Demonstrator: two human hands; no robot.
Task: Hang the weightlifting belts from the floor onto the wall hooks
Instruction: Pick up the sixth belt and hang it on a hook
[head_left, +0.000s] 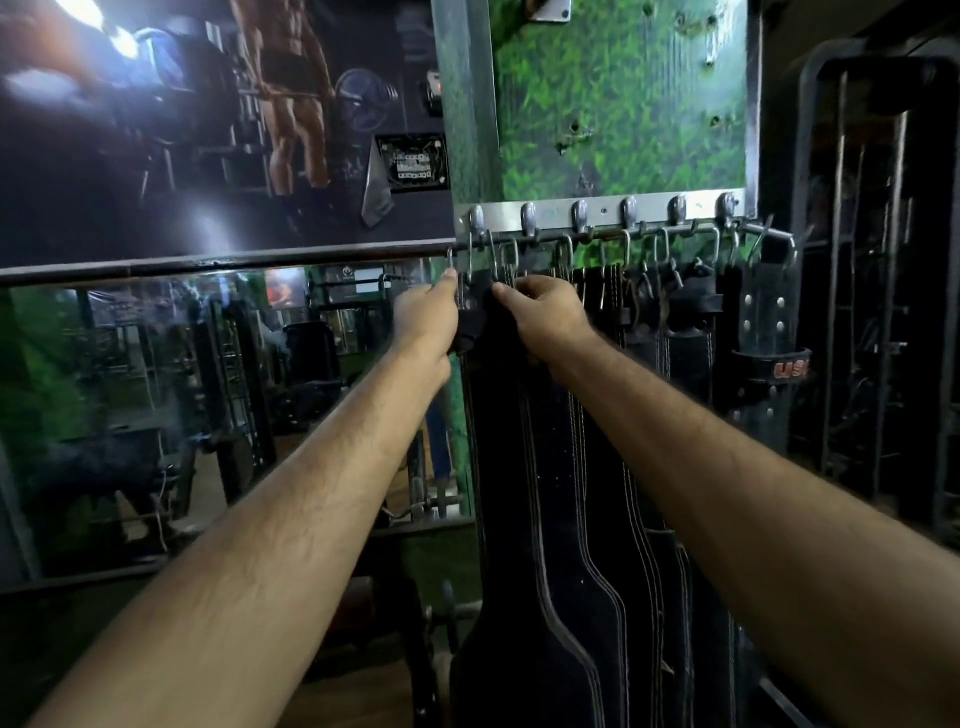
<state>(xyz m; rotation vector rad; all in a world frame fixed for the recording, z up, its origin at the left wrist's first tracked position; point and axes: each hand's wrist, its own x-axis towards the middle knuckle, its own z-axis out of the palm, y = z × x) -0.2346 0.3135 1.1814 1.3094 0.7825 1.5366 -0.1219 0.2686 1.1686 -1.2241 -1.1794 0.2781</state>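
Hanging lengthwise, the long black stitched leather belt (524, 467) is pinched by the left hand (426, 317) and right hand (545, 312) just below the rail's left-end steel hook (470, 260)

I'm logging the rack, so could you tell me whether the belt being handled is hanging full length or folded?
Hanging full length: the black belt drops straight from both hands, left hand and right hand, widening toward the bottom.

Black belts (545, 519) with white edge stitching; silver hook rail (602, 214); mottled green wall panel (623, 93); red lettering on the rolled belt (769, 364).
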